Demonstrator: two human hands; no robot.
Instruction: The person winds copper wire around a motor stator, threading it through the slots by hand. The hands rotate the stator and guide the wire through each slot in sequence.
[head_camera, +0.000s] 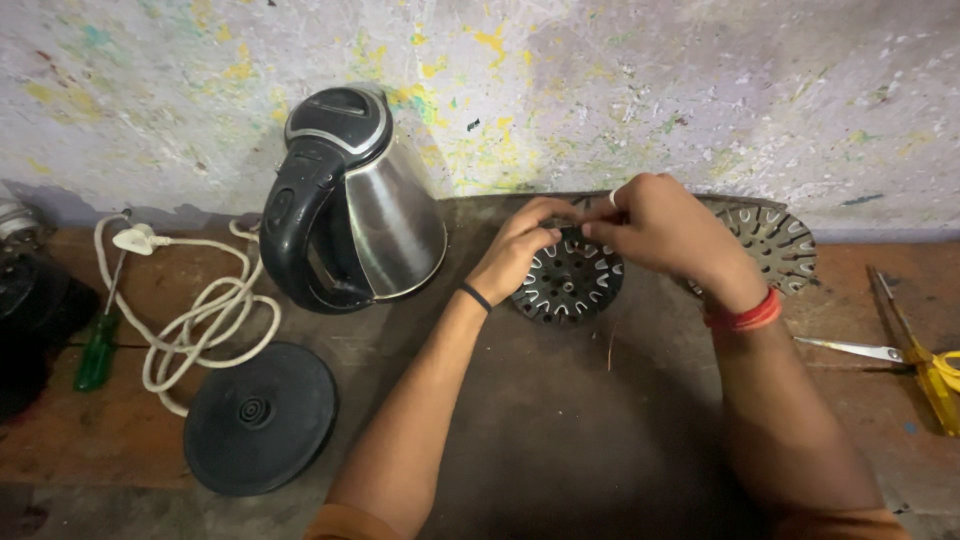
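Pinching at the top edge of a round slotted metal disc, the left hand and right hand are meeting with fingers pressed together; whatever is sitting between them is too small to make out. This disc is lying mid-desk, with bare room below. A second disc is half hidden behind the right wrist. One kettle, one black base, one screwdriver and one pair of scissors are flanking them.

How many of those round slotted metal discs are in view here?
2. One dark round slotted metal disc stands at centre under the left hand and right hand; a second slotted disc leans against the wall behind the right wrist, partly hidden. More could be hidden behind the hands.
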